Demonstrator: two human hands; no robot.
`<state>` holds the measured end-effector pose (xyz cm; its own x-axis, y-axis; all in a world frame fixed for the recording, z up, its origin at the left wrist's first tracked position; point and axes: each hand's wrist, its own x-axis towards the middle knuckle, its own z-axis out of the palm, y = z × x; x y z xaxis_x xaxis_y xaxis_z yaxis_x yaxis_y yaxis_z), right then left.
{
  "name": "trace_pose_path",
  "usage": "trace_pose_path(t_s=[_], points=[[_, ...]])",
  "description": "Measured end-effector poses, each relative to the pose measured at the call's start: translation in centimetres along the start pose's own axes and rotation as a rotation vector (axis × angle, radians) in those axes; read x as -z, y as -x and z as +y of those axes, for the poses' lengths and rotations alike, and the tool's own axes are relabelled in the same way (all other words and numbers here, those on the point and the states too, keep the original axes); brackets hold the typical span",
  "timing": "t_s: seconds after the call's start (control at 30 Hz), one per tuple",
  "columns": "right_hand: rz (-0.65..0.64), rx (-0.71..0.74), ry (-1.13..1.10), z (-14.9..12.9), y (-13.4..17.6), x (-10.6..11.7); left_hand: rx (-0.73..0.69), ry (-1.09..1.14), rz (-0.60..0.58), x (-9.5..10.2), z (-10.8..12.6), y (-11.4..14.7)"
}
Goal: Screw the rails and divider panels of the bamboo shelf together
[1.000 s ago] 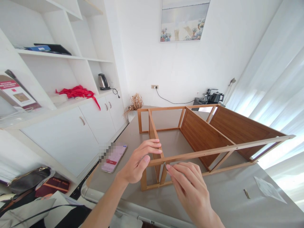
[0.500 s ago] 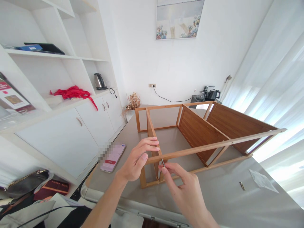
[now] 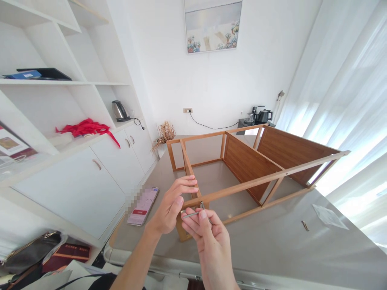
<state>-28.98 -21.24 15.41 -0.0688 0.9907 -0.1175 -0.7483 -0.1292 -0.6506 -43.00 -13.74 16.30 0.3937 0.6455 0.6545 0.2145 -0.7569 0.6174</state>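
Steadying the reddish-brown wooden frame [image 3: 248, 163] looks like your left hand's [image 3: 167, 207] job: its fingers are extended and relaxed over the edge of a narrow wooden board [image 3: 187, 159], gripping nothing. The frame lies on its side on the smooth grey tabletop [image 3: 266, 241], its near left corner right at your hands. Your right hand [image 3: 209, 235] pinches a thin grey metal rod [image 3: 190, 215] between thumb and fingers — and beside the thumb a short, bright metal piece [image 3: 202, 205] stands against the pale brown front rail [image 3: 242, 187]. Whether rod and piece are joined cannot be told; your fingertips cover the spot.

To do this well, line the metal up square to the rail and turn it lightly, since a tilted start could chew the wood. Press board and rail snugly together with your left fingers; a gap there would probably drag the piece askew. The small brass-coloured hardware [image 3: 305, 225] lies well apart to the right — near the clear plastic bag [image 3: 329, 216].
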Motion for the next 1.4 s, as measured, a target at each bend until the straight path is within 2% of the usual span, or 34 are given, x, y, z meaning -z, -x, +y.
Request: trace_pose_path(t_s=[0.13,0.2,0.27,0.37,0.4,0.5,0.63,0.73,1.4], points=[[-0.045,0.022,-0.034,0.9,0.5,-0.3,-0.005,0.003,-0.006,0.0,0.0,-0.1],[-0.055,0.103,0.046,1.3,0.8,-0.1,-0.011,-0.001,-0.006,0.0,0.0,-0.1],[-0.074,0.296,0.241,1.1,0.9,0.7,-0.007,-0.006,-0.004,0.0,0.1,-0.1],[-0.206,0.770,0.715,-0.7,0.1,2.6,-0.007,-0.007,-0.001,0.0,0.1,-0.1],[-0.249,0.886,0.864,-1.5,-0.3,3.2,-0.008,-0.005,-0.001,0.0,0.1,-0.1],[-0.274,1.080,1.175,-4.3,-1.6,4.7,-0.013,-0.001,-0.001,0.0,0.1,-0.1],[-0.324,1.124,1.430,-6.4,-2.8,5.2,-0.020,0.000,-0.002,0.1,0.1,-0.1],[-0.357,1.123,1.501,-6.9,-3.1,5.0,-0.027,0.002,-0.004,0.1,0.1,-0.1],[-0.390,1.105,1.526,-7.9,-2.8,4.1,-0.023,0.005,-0.008,0.1,0.0,-0.1]])
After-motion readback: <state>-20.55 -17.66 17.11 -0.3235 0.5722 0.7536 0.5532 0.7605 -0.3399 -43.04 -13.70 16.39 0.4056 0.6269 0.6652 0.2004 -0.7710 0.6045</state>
